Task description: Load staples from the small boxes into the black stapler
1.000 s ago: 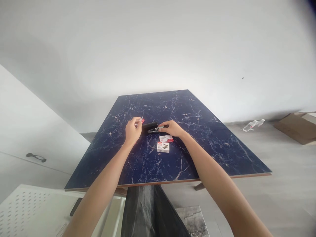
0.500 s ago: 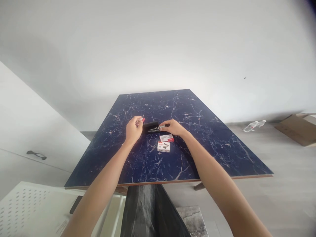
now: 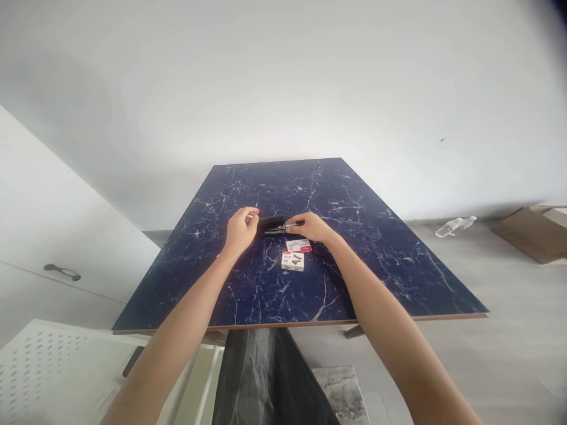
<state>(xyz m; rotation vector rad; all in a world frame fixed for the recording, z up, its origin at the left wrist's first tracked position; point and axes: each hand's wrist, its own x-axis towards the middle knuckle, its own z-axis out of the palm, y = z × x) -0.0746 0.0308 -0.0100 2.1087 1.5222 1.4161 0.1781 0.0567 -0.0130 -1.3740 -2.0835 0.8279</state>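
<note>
A black stapler (image 3: 275, 230) with a metal strip lies between my hands on the dark blue marbled table (image 3: 283, 183). Its right end is gripped by the fingers of my right hand (image 3: 311, 226). My left hand (image 3: 241, 231), at the stapler's left end, is closed on a small red-and-white piece (image 3: 256, 212), mostly covered by the fingers. Just in front of the stapler are a red-and-white small box (image 3: 298, 245) and, nearer to me, a white box with a printed picture (image 3: 293, 261).
A pale wall (image 3: 283, 82) rises behind the table. Clear plastic bottles (image 3: 452, 226) and an open cardboard box (image 3: 529, 235) are on the floor at right. A white perforated surface (image 3: 48, 366) with a dark phone-like object (image 3: 133, 360) is at lower left.
Both hands keep their grips with only slight shifts. Less of the red-and-white piece shows above my left fingers. The whole view has shifted slightly.
</note>
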